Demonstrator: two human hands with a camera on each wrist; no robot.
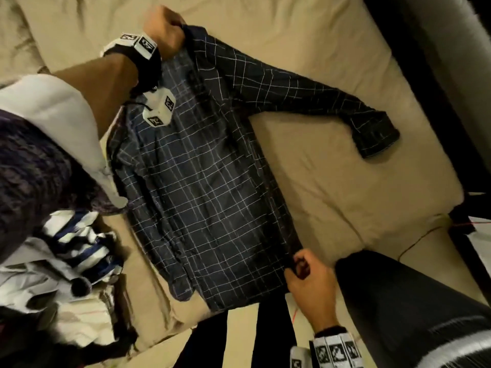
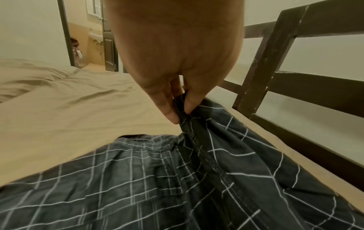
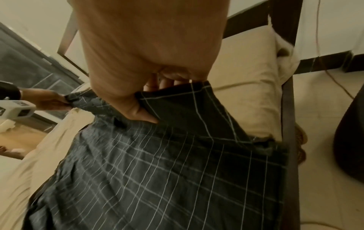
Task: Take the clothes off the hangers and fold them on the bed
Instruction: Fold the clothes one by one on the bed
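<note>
Shirt (image 1: 202, 181) pinched, both hands' grip.

A black wrist strap (image 1: 148, 62) carried white marker-printed blocks (image 1: 159, 108) with a thin black cable. At five o'clock, a dark sleeve (image 1: 414, 309) ended in a white tagged band (image 1: 337, 350).

A beige sheet (image 1: 305, 168) covers the bed, creased and rumpled beyond the left hand (image 1: 166, 30). A dark bed frame (image 2: 262, 74) of bars runs along the mattress edge to that hand's right, with a pale wall (image 2: 323, 56) behind it. Farther ahead of the left hand, an open dark door (image 2: 109, 46) shows a white washbasin (image 2: 95, 36). Beyond the right hand (image 1: 309, 285), pale floor tiles (image 3: 319, 186) carry a thin cable (image 3: 332, 77). The light is dim and warm.
</note>
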